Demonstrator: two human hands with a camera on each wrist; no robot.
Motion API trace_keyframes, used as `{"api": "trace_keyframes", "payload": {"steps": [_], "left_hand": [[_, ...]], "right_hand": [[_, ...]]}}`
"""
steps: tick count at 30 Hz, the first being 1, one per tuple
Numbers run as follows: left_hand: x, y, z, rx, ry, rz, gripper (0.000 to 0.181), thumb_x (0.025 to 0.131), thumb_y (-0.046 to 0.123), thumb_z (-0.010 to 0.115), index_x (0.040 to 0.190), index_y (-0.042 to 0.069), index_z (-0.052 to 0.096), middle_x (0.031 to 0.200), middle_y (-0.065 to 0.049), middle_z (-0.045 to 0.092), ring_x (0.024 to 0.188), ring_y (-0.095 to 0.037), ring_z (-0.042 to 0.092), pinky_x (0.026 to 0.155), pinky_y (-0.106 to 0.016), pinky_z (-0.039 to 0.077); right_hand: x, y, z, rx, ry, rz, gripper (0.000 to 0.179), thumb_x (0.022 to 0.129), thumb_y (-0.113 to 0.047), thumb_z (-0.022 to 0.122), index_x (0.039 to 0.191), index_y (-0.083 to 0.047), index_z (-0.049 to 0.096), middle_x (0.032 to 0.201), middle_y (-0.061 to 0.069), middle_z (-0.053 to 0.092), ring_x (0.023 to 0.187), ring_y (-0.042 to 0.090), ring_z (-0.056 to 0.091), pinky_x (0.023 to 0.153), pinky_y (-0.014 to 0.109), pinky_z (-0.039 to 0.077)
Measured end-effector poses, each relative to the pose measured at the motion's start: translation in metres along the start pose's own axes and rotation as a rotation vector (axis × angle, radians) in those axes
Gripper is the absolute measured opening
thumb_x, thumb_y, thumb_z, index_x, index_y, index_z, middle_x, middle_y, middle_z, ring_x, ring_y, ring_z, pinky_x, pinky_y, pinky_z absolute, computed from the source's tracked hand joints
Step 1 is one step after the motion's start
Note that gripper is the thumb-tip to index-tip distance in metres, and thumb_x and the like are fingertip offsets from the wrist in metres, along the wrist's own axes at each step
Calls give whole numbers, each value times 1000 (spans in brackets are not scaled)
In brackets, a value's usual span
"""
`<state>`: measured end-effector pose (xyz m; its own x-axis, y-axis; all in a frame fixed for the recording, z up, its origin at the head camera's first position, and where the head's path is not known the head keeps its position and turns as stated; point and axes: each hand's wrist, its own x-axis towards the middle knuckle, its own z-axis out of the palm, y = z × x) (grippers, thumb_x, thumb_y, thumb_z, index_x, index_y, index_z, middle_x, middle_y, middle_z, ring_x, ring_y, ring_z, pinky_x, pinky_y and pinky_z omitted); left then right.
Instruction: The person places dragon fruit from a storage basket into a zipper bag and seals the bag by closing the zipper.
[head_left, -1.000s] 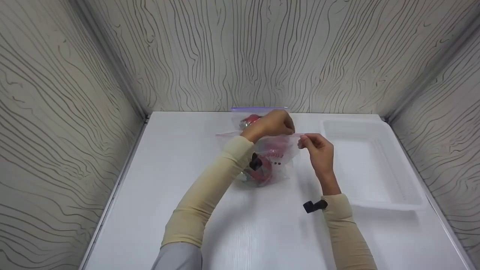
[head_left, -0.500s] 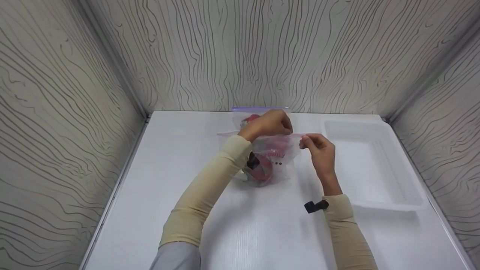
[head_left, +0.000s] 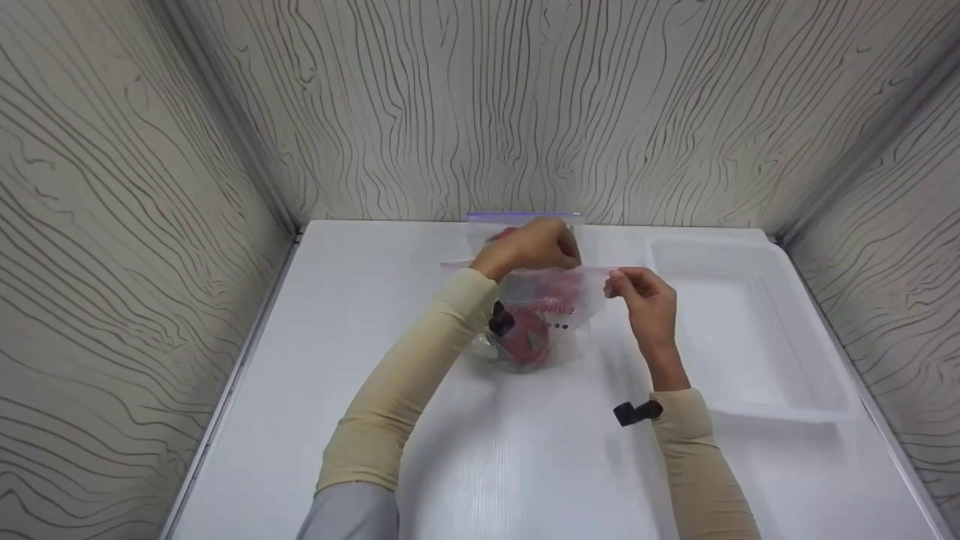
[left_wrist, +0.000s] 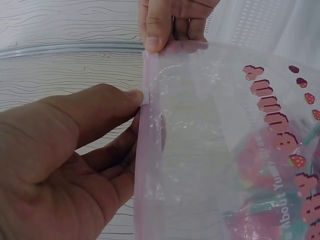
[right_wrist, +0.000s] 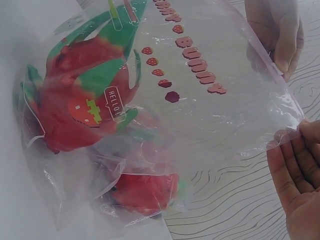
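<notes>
A clear zip bag (head_left: pixel 589 289) with a pink zip stands on the table, printed with strawberries and pink lettering. Inside it lies a red dragon fruit (right_wrist: pixel 82 97) with green scales. My left hand (head_left: pixel 536 244) holds the small white slider (left_wrist: pixel 145 97) on the zip, thumb on the near side and fingers behind the bag. With thumb and fingers, my right hand (head_left: pixel 651 307) pinches the bag's top right corner, a short way from the left hand. Behind stands a second bag with a purple zip (head_left: pixel 517 216), holding a red fruit (right_wrist: pixel 145 192), partly hidden by the left hand.
At the right of the white table (head_left: pixel 337 337) sits a shallow white plastic basket (head_left: pixel 780 411), its near rim close to my right forearm. Wood-grain patterned panels (head_left: pixel 420 112) enclose the table at the back and both sides.
My left hand has slid a little to the left along the zip, widening the gap to the right hand. The right hand keeps its pinch on the corner. The head view has shifted slightly.
</notes>
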<state>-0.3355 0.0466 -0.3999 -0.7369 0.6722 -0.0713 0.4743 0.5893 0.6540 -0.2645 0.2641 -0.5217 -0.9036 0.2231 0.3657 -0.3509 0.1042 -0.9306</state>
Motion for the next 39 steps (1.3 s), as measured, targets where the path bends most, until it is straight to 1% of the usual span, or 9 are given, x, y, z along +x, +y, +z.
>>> {"api": "trace_keyframes", "payload": {"steps": [7, 15, 21, 24, 27, 30, 33, 36, 39], "left_hand": [[-2, -4, -5, -14, -31, -29, 18, 100, 14, 73, 113, 7, 83, 109, -7, 80, 85, -13, 61, 79, -26, 58], [-7, -15, -7, -20, 13, 25, 16, 98, 12, 74, 108, 3, 84, 104, -7, 80, 81, -11, 58, 76, -24, 55], [-11, -21, -10, -32, -3, 39, 17, 99, 14, 74, 111, 5, 83, 108, -6, 79, 81, -11, 54, 71, -22, 48], [-11, -23, -13, -32, -13, 35, 16, 100, 14, 73, 109, 6, 84, 99, -1, 75, 76, -10, 50, 65, -22, 42], [-13, -25, -16, -20, -16, 41, 16, 100, 14, 72, 104, 5, 84, 86, 3, 66, 69, -8, 45, 61, -23, 37], [-15, -28, -18, -13, -20, 54, 16, 100, 13, 71, 102, 3, 84, 81, 5, 59, 67, -8, 43, 62, -22, 37], [-17, -31, -20, -8, -24, 59, 17, 100, 12, 70, 103, 2, 83, 81, 4, 59, 68, -8, 44, 63, -23, 39], [-19, -33, -21, -5, -23, 50, 18, 100, 14, 70, 105, 2, 83, 87, 2, 67, 71, -9, 48, 66, -23, 43], [-22, -34, -23, -3, -19, 41, 18, 100, 15, 72, 108, 4, 83, 99, -3, 76, 77, -9, 55, 72, -23, 51]], "right_hand": [[0, 0, -2, 25, 5, -8, 18, 101, -7, 72, 105, 11, 74, 84, 7, 74, 78, 13, 72, 77, 24, 63], [-1, 1, -3, 32, 13, 4, 17, 101, -4, 71, 107, 12, 73, 85, 6, 74, 79, 13, 72, 78, 24, 64], [-2, 2, -4, 51, 14, 1, 17, 101, -4, 72, 107, 12, 72, 87, 6, 74, 80, 14, 72, 79, 25, 64], [-1, 3, -5, 57, 18, 1, 18, 101, -5, 72, 107, 12, 72, 86, 5, 74, 80, 14, 72, 79, 24, 64], [-1, 2, -5, 49, 20, 1, 19, 101, -6, 72, 107, 12, 72, 86, 5, 74, 80, 14, 72, 78, 24, 64], [-1, 2, -5, 45, 21, -3, 18, 101, -5, 72, 107, 12, 72, 86, 5, 74, 79, 14, 72, 78, 24, 64], [-1, 1, -5, 48, 22, -1, 18, 101, -4, 71, 107, 13, 72, 86, 6, 74, 79, 14, 73, 77, 25, 64], [-1, 0, -4, 42, 25, 12, 18, 101, -5, 71, 107, 12, 72, 87, 5, 74, 80, 14, 73, 78, 24, 64], [-1, 0, -4, 33, 27, 15, 18, 101, -5, 71, 107, 12, 72, 87, 5, 74, 80, 14, 73, 78, 24, 64]]}}
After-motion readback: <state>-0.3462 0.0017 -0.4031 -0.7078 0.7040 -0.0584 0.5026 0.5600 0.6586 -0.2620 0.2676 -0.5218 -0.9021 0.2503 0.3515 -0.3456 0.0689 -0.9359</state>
